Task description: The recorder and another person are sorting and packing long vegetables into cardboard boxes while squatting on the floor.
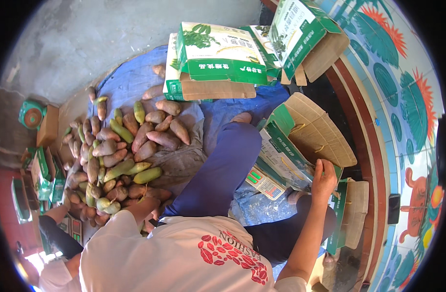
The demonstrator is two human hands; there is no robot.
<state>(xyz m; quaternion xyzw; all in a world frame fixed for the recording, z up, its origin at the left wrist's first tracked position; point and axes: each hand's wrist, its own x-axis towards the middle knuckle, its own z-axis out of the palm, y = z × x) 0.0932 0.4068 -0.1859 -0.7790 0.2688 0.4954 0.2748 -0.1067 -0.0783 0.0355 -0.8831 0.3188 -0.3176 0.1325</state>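
A large heap of green and reddish-brown radishes (118,165) lies to my left, many of them coated with soil. My left hand (154,212) is down at the near right edge of this heap. My own shirt and arm hide most of its fingers. On my right stands an opened green-and-white carton (284,153), its brown flap (320,124) folded outward. It rests on a digital scale (265,184) with a lit display. At the carton's near right rim my right hand (324,179) is closed, fingers curled round the edge. Clear plastic shows inside beside it.
More green-and-white cartons (223,53) are stacked at the back. Another open carton (348,214) stands close on my right by the tiled wall (393,97). At far left a co-worker's dark sleeve (57,236) reaches toward the heap. Blue sheeting (135,73) covers the floor.
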